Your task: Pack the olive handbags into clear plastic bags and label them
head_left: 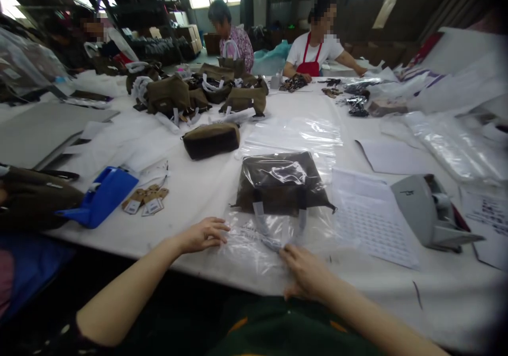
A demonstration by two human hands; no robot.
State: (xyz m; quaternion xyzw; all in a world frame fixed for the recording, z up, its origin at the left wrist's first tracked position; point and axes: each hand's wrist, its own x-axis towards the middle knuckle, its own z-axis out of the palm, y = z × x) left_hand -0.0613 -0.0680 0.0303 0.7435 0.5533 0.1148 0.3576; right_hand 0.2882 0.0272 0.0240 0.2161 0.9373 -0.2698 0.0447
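Observation:
In front of me a dark olive handbag (273, 179) lies flat inside a clear plastic bag (254, 255), its handles pointing toward me. My left hand (204, 234) rests at the left edge of the plastic, fingers stretched out and apart. Across the near side of the same plastic lies my right hand (305, 271), its fingertips touching the film close to a wrapped handle and its thumb held away from the fingers. Neither hand visibly grips anything.
Left are a blue tape dispenser (107, 194) and cardboard tags (146, 200). A grey tape dispenser (431, 208) and printed sheet (373, 213) sit right. Beyond lie an olive pouch (212, 140), piled bags (170, 97) and clear plastic bags (293, 131). Several people work around the table.

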